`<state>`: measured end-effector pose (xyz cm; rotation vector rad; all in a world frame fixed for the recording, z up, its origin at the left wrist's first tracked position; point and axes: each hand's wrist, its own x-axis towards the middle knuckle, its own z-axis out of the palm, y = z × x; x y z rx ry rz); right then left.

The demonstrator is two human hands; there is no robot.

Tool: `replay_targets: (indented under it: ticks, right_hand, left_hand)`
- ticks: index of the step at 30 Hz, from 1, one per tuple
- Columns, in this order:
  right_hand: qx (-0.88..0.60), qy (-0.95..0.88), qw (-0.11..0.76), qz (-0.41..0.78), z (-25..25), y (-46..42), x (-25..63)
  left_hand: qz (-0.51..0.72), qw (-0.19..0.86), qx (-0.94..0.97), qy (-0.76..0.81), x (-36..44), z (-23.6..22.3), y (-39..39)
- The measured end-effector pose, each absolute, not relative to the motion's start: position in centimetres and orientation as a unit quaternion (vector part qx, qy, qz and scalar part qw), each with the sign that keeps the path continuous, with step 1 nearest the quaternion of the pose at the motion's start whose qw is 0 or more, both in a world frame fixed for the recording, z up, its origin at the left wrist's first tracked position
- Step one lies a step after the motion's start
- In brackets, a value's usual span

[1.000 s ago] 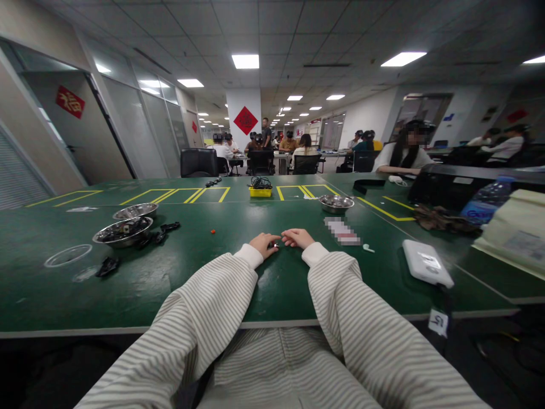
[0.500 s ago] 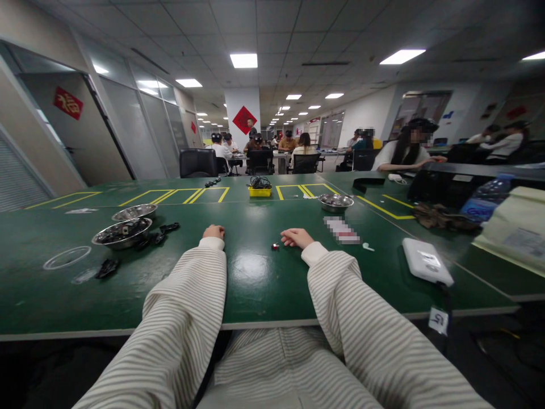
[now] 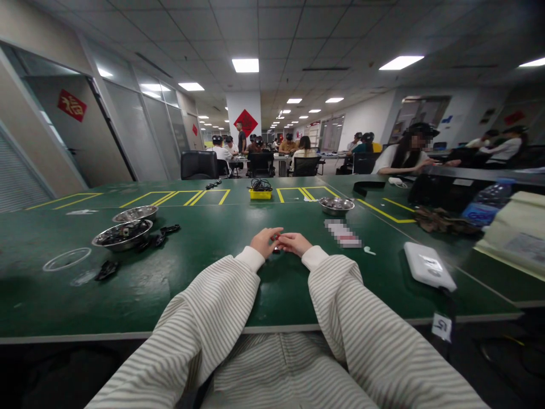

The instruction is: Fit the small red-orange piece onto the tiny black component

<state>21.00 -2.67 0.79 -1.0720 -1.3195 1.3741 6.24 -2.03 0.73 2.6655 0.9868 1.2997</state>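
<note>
My left hand (image 3: 264, 242) and my right hand (image 3: 297, 243) meet above the green table, fingertips almost touching. Between the fingertips shows a bit of a small red part (image 3: 279, 235); the fingers cover most of it, and its kind is too small to tell. Both hands are closed around that spot. Just beneath them, partly hidden, a small red and silver piece (image 3: 276, 250) lies on the tabletop.
Metal bowls of dark parts (image 3: 122, 236) stand left, with loose black pieces (image 3: 107, 270) and a clear ring nearby. A yellow tray of cables (image 3: 260, 193) sits ahead. Another bowl (image 3: 336, 205), an earbud (image 3: 369, 250) and a white device (image 3: 429, 266) are on the right. People sit farther off.
My left hand has moved right from its place on the table to meet my right hand, which has stayed nearly where it was. The red and silver piece is now partly covered.
</note>
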Motion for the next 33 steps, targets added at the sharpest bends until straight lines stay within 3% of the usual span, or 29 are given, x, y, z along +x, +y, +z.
replay_targets:
  ticks: [6,10,20,33]
  right_hand:
    - [-0.474,-0.533,0.480,0.511,0.3,-1.6,22.0]
    - [-0.489,-0.547,0.472,0.489,0.3,-1.7,22.2]
    - [-0.487,-0.552,0.444,0.511,0.4,-1.8,22.0]
    - [-0.427,-0.568,0.486,0.508,0.5,-2.4,21.5]
  left_hand:
    - [0.282,0.033,0.885,0.369,5.4,-0.1,-0.1]
    - [0.260,0.047,0.898,0.351,5.1,-0.5,0.2]
    - [0.303,0.012,0.885,0.354,4.8,0.0,-0.4]
    - [0.358,-0.038,0.865,0.349,4.7,0.1,-1.0]
